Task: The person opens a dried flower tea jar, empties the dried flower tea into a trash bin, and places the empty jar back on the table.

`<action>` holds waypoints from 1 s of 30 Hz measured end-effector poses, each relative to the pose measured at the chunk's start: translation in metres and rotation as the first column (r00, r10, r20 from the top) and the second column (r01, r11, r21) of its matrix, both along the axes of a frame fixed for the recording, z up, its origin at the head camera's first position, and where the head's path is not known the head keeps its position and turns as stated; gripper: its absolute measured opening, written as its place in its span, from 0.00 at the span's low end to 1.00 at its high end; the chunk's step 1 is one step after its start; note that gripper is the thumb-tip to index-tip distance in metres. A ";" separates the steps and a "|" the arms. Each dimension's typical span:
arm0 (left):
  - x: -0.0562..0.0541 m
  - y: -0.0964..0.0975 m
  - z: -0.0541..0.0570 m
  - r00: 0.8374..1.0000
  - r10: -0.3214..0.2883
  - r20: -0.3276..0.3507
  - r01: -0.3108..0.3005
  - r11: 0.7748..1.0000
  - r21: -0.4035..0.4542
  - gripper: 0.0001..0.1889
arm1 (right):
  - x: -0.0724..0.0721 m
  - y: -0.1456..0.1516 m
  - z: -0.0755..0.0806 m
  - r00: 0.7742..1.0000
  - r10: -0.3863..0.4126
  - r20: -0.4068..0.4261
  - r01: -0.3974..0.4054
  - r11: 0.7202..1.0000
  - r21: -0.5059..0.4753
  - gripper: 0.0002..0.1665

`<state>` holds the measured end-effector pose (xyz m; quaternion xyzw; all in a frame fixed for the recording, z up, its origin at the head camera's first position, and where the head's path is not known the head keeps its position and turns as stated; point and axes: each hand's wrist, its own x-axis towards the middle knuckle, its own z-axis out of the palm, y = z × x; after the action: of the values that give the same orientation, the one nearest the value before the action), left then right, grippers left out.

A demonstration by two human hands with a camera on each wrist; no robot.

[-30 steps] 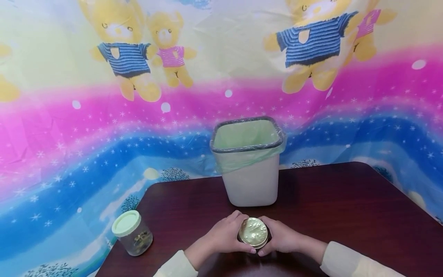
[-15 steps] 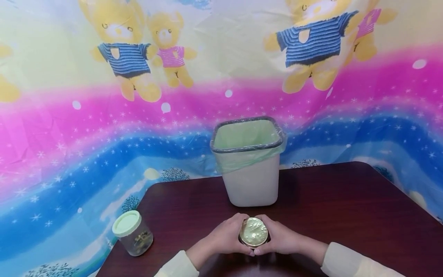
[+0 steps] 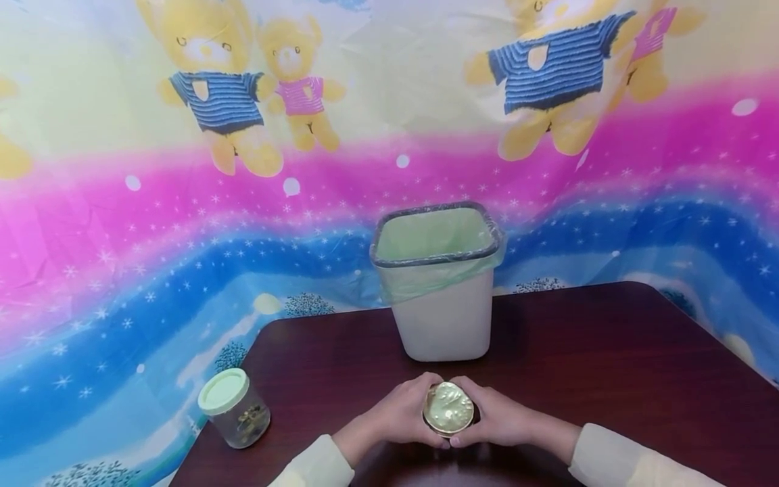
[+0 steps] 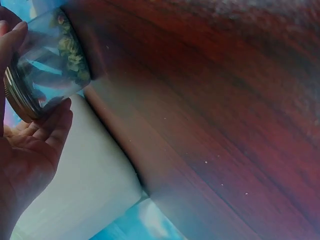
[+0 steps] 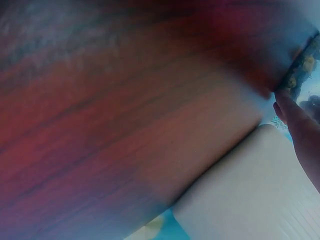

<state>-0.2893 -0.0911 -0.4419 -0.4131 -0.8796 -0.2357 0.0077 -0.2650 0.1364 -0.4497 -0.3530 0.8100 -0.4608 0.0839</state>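
both hands meet at the near edge of the dark reddish-brown wooden table (image 3: 608, 365), at about 6 o'clock in the head view, wrapped around a small clear glass jar with a gold embossed metal lid (image 3: 448, 408). the left hand (image 3: 402, 414) cups the jar from 9 o'clock, fingers curled round its side and thumb along the near rim; the right hand (image 3: 496, 418) mirrors it from 3 o'clock, fingers curled round the far side, thumb at the near edge. both forearms, in pale cream sleeves (image 3: 615, 460), come in from the bottom corners and converge on the jar, wrists low over the table

in the left wrist view the jar (image 4: 47, 65) shows its glass wall, some greenish-yellow bits inside and the gold lid band, with the fingers (image 4: 55, 127) of the left hand pressed under it. in the right wrist view only a sliver of the jar (image 5: 302, 67) shows at 2 o'clock, a fingertip (image 5: 287, 107) of the right hand against it

just beyond the jar, at 12 o'clock from it, stands a white square plastic bin lined with a pale green bag (image 3: 441, 297). well apart at 9 o'clock, by the table's left corner, sits a clear jar with a pale green lid (image 3: 233, 408). a bright cloth printed with teddy bears (image 3: 182, 169) hangs behind
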 end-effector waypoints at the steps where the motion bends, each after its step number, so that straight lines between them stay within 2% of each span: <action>1: 0.000 0.000 0.000 1.000 -0.005 0.002 0.005 1.000 0.004 0.43 | -0.001 0.001 0.001 1.000 0.006 0.010 -0.006 1.000 0.001 0.43; 7: -0.003 0.001 -0.001 0.999 -0.024 0.035 0.023 0.999 0.029 0.43 | -0.004 0.003 0.002 0.999 0.027 0.024 -0.027 1.000 0.003 0.43; 12: -0.004 0.000 -0.003 0.998 -0.052 0.047 0.049 0.997 0.064 0.44 | -0.008 0.005 0.000 0.999 0.043 -0.010 -0.043 0.999 0.005 0.43; 18: -0.005 0.002 -0.005 0.992 -0.068 0.111 0.058 0.994 0.088 0.45 | -0.013 0.010 0.003 0.995 0.101 -0.022 -0.101 0.994 0.036 0.44; 21: -0.005 0.000 -0.006 0.988 -0.044 0.146 0.031 0.995 0.094 0.47 | -0.013 0.009 0.005 0.995 0.097 -0.029 -0.095 0.994 0.055 0.45; 24: -0.002 -0.004 -0.008 0.980 0.000 0.198 -0.024 0.993 0.117 0.52 | -0.009 0.006 0.005 0.998 0.045 -0.045 -0.042 0.997 0.060 0.47; 27: 0.000 -0.009 -0.012 0.957 0.048 0.286 -0.097 0.982 0.159 0.55 | -0.003 0.004 0.004 0.998 -0.030 -0.059 0.033 0.998 0.062 0.49; 30: -0.001 -0.013 -0.014 0.936 0.058 0.347 -0.132 0.972 0.193 0.51 | 0.002 0.000 0.004 0.991 -0.105 -0.078 0.109 0.993 0.053 0.49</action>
<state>-0.2900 -0.1036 -0.4561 -0.3200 -0.8564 -0.3955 -0.0882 -0.2629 0.1367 -0.4458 -0.3236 0.8432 -0.4275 0.0387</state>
